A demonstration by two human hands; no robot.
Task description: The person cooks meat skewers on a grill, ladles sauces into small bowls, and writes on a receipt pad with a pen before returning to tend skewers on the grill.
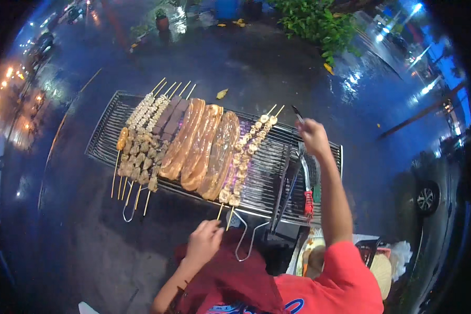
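My left hand point(207, 240) pinches the near end of a bamboo skewer point(219, 212) at the front of the wire grill grate point(263, 184). That skewer is one of two threaded with pale, coiled pieces of meat point(246, 155), probably intestine, lying side by side on the grate. Above the grate's far right part, my right hand point(314, 135) grips a slim tool with a dark tip point(297, 114), perhaps a basting brush; the fist hides its other end. Three glossy strips of marinated pork belly point(199, 151) lie left of the two skewers.
Farther left are skewers of pale coils point(146, 112), dark blocks point(172, 117) and brownish meat chunks point(138, 159). Metal tongs point(284, 188) and a red-handled tool point(308, 202) rest on the right. Wire handles point(244, 245) jut toward me. Wet pavement point(219, 59) surrounds the grill.
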